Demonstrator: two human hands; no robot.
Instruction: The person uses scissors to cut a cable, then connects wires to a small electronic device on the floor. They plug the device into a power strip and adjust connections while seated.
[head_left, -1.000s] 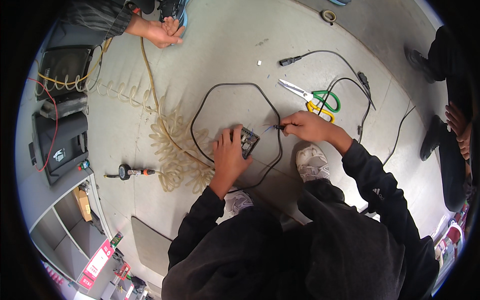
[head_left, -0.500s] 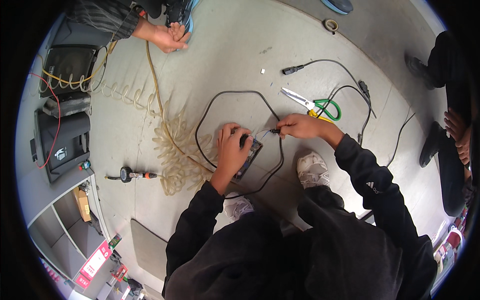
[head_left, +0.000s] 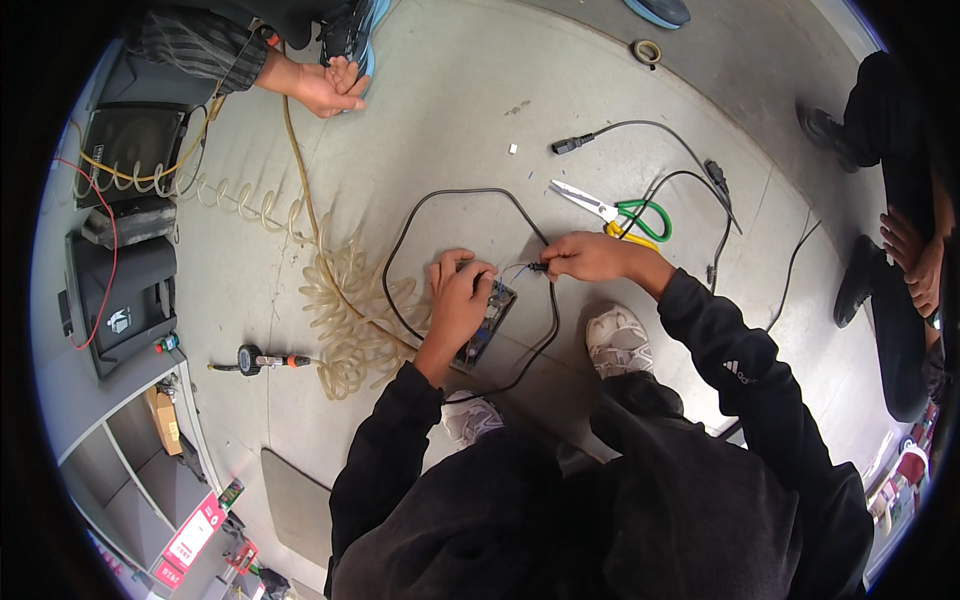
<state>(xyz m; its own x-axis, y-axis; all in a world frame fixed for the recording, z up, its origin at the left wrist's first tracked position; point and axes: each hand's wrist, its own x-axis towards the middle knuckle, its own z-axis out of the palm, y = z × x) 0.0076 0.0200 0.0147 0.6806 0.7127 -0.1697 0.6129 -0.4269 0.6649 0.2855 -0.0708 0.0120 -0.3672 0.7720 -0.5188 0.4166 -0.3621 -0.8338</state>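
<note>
Left hand (head_left: 461,297): fingers bent over the upper left part of an open circuit-board unit (head_left: 492,322), in contact; firm grip or mere bracing, impossible to make out.

Right hand (head_left: 588,257): narrow, thumb and fingers pinched on a black cable end (head_left: 537,267), just beside the unit.

Circuit-board unit: dark housing, components exposed; set at a slant on the floor (head_left: 430,130), inside a loop of black cable (head_left: 500,190).

Thin wires (head_left: 516,271), some blue: in the gap between cable end and unit; far ends not readable.

Scissors (head_left: 601,206): silver blades, green and yellow handles; on the floor, beyond the right hand.

Power cord (head_left: 573,145): black connector, loose on the floor, beyond the scissors.

Coiled air hose (head_left: 340,290): translucent, heaped left of the left hand.

Risks, as judged: thin wires liable to snap or tear free under a sharp pull by the right hand; unit liable to slide under a light left hold; exposed components open to damage from fingertip pressure; cable loop apt to snag on a shoe (head_left: 472,418).
</note>
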